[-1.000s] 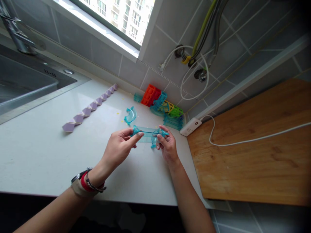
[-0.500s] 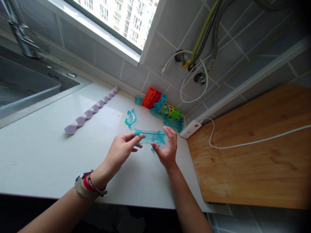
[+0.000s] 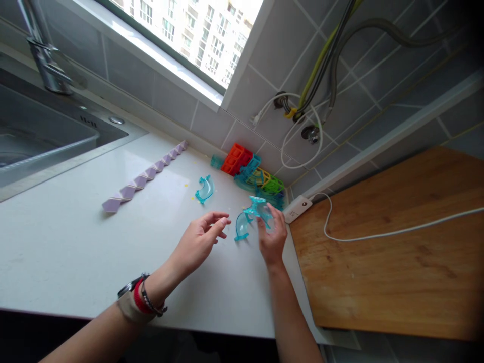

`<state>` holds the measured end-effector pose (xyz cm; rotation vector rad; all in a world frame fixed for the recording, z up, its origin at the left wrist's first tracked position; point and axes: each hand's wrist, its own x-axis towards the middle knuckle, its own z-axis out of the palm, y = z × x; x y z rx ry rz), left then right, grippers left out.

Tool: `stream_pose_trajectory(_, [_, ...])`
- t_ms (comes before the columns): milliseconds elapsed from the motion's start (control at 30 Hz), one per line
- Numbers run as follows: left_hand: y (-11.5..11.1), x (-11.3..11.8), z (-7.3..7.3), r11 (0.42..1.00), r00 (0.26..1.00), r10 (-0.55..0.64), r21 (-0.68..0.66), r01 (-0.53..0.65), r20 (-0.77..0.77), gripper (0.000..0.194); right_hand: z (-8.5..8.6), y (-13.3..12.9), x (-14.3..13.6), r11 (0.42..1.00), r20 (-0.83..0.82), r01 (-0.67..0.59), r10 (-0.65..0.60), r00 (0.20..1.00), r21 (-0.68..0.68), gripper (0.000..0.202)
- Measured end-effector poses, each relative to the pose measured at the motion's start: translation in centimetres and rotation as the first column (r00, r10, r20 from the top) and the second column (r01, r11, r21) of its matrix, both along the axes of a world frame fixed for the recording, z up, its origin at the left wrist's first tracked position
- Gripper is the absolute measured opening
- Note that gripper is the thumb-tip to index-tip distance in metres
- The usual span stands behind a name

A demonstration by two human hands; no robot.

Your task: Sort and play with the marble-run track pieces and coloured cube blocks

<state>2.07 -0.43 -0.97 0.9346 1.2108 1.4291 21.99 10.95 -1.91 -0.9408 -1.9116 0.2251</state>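
Observation:
My right hand (image 3: 273, 238) grips a clear blue plastic track piece (image 3: 258, 205) between thumb and fingers, held tilted above the counter. My left hand (image 3: 201, 237) is off to its left, fingers loosely curved and apart, with nothing visible in them. Between the hands, a curved clear blue track piece (image 3: 242, 227) lies on the white counter (image 3: 181, 297). Farther back and to the left sits another curved blue track piece (image 3: 205, 189).
Along the wall stand red blocks (image 3: 236, 159), green blocks (image 3: 273, 184) and more blue pieces. A lilac folded strip (image 3: 143, 178) lies to the left, near the sink (image 3: 49, 128). At right are a white power strip (image 3: 298, 208) with its cord and a wooden board (image 3: 385, 272).
My left hand has let go of the blue track piece. The right hand now holds it alone, turned more end-on and shifted right, uncovering the curved piece beneath.

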Motion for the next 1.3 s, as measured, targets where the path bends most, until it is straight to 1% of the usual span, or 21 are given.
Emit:
stream_pose_trajectory(67, [0.0, 0.0, 0.0, 0.998, 0.998, -0.059, -0.01, 0.059, -0.008, 0.046, -0.2, 2.0, 1.8, 0.992, 0.005, 0.113, -0.113, 0.994, 0.048, 0.044])
stream_pose_trajectory(100, [-0.1, 0.0, 0.1, 0.996, 0.996, -0.09, -0.007, 0.09, -0.012, 0.045, -0.4, 3.2, 2.7, 0.987, 0.038, 0.148, -0.15, 0.988, 0.056, 0.045])
stream_pose_trajectory(133, [-0.1, 0.1, 0.1, 0.993, 0.993, -0.12, -0.004, 0.12, -0.019, 0.043, -0.8, 4.3, 3.7, 0.982, 0.085, 0.184, -0.188, 0.979, 0.054, 0.044])
stream_pose_trajectory(167, [-0.1, 0.1, 0.2, 0.988, 0.988, -0.152, -0.001, 0.152, -0.028, 0.042, -1.3, 5.4, 4.6, 0.977, 0.166, 0.208, -0.211, 0.963, 0.035, 0.043])
stream_pose_trajectory(200, [-0.2, 0.1, 0.2, 0.983, 0.982, -0.183, -0.002, 0.184, -0.039, 0.041, -1.7, 6.4, 5.4, 0.975, 0.276, 0.222, -0.216, 0.937, 0.008, 0.043])
stream_pose_trajectory(233, [-0.2, 0.2, 0.2, 0.977, 0.976, -0.213, -0.006, 0.213, -0.051, 0.041, -2.2, 7.3, 6.1, 0.976, 0.392, 0.217, -0.195, 0.899, -0.014, 0.043])
stream_pose_trajectory(300, [-0.3, 0.4, 0.1, 0.967, 0.964, -0.256, -0.012, 0.256, -0.075, 0.04, -3.0, 8.4, 7.2, 0.981, 0.488, 0.188, -0.142, 0.861, -0.047, 0.041])
stream_pose_trajectory(400, [-0.3, 0.6, -0.1, 0.962, 0.957, -0.271, -0.008, 0.272, -0.104, 0.039, -3.5, 9.4, 8.0, 0.986, 0.557, 0.147, -0.082, 0.826, -0.073, 0.041])
stream_pose_trajectory(567, [-0.3, 0.6, -0.2, 0.961, 0.954, -0.276, 0.001, 0.278, -0.118, 0.041, -3.5, 10.8, 8.0, 0.988, 0.617, 0.131, -0.054, 0.785, -0.08, 0.043])
stream_pose_trajectory(767, [-0.4, 0.5, -0.1, 0.961, 0.954, -0.274, -0.007, 0.275, -0.122, 0.041, -3.0, 12.2, 7.4, 0.988, 0.647, 0.139, -0.063, 0.76, -0.067, 0.043])
stream_pose_trajectory(1000, [-0.3, 0.9, -0.5, 0.958, 0.949, -0.283, 0.008, 0.287, -0.136, 0.041, -3.1, 12.3, 6.7, 0.985, 0.662, 0.166, -0.102, 0.743, -0.035, 0.044])
stream_pose_trajectory(1300, [-0.4, 0.9, -0.5, 0.959, 0.948, -0.278, 0.007, 0.283, -0.153, 0.041, -3.2, 12.4, 6.2, 0.976, 0.658, 0.216, -0.163, 0.735, 0.001, 0.044])
